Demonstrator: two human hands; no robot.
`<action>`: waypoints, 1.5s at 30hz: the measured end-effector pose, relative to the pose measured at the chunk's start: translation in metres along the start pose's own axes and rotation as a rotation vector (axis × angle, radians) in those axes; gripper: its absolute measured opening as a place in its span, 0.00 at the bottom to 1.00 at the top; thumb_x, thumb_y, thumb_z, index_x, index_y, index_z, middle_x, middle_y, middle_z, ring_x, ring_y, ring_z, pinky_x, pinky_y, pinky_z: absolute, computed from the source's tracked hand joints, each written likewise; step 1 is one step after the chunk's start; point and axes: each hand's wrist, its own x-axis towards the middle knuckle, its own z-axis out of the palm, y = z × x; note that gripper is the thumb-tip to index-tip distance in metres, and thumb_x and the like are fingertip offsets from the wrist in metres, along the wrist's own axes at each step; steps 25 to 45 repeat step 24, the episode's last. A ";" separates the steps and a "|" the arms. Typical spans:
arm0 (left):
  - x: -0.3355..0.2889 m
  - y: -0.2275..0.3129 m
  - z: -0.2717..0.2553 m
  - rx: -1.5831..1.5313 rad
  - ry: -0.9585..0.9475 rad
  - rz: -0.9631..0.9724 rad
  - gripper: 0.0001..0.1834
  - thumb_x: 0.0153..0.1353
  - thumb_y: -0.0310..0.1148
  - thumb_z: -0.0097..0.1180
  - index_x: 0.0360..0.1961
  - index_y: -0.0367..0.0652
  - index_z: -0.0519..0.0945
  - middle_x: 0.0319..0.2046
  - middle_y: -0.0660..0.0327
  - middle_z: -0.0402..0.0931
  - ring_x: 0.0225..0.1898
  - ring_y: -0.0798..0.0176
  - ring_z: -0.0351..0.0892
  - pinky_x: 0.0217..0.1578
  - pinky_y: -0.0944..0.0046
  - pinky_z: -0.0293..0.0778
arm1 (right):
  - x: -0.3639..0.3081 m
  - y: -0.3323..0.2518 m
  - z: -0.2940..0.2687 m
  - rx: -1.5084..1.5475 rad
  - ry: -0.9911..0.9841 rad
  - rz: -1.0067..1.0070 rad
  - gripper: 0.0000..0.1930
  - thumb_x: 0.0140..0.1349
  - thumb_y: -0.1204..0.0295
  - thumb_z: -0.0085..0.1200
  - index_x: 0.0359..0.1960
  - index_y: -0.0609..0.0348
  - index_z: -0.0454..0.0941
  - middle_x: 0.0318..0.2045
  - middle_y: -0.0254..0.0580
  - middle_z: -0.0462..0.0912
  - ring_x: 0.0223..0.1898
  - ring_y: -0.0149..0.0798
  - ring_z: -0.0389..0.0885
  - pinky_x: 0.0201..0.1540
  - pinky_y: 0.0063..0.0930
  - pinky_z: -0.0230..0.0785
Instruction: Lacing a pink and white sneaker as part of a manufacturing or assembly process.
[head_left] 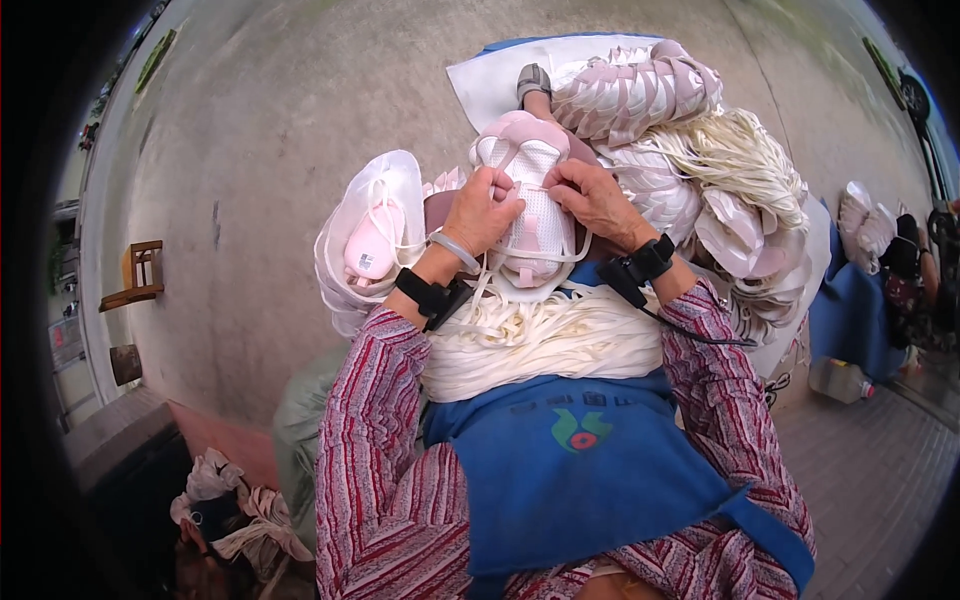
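Observation:
A pink and white mesh shoe upper [532, 240] lies across my lap, its tongue end toward me. My left hand [480, 212] is closed in a pinch at the left side of its lacing opening, on a white shoelace [583, 246] whose loop hangs along the upper. Opposite it, my right hand [598, 196] pinches the lace at the right side, thumb and forefinger together. The fingertips hide the exact lace ends. A thick bundle of loose cream shoelaces [545, 335] rests on my lap over the blue apron [590, 490].
Left of my knees, a white bag [335, 250] holds a pink laced upper [372, 245]. At right are stacked pink-white uppers [640, 95] and another lace bundle [745, 150]. A small wooden stool [145, 270] stands far left. Another person [915, 255] sits at far right beside more uppers.

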 end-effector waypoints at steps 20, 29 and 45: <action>0.011 0.006 -0.003 -0.069 -0.100 -0.083 0.17 0.57 0.32 0.63 0.42 0.39 0.71 0.27 0.65 0.73 0.21 0.74 0.73 0.20 0.74 0.71 | 0.004 0.004 0.012 -0.272 0.195 -0.366 0.02 0.60 0.77 0.52 0.33 0.61 0.75 0.29 0.46 0.74 0.32 0.44 0.76 0.34 0.28 0.68; 0.011 0.002 -0.003 -0.023 -0.078 -0.066 0.16 0.58 0.34 0.62 0.43 0.40 0.71 0.26 0.65 0.74 0.20 0.74 0.73 0.19 0.74 0.71 | -0.002 0.003 0.024 -0.346 0.260 -0.268 0.05 0.59 0.75 0.53 0.36 0.60 0.74 0.35 0.49 0.75 0.38 0.53 0.77 0.43 0.39 0.70; 0.011 0.002 -0.003 -0.023 -0.078 -0.066 0.16 0.58 0.34 0.62 0.43 0.40 0.71 0.26 0.65 0.74 0.20 0.74 0.73 0.19 0.74 0.71 | -0.002 0.003 0.024 -0.346 0.260 -0.268 0.05 0.59 0.75 0.53 0.36 0.60 0.74 0.35 0.49 0.75 0.38 0.53 0.77 0.43 0.39 0.70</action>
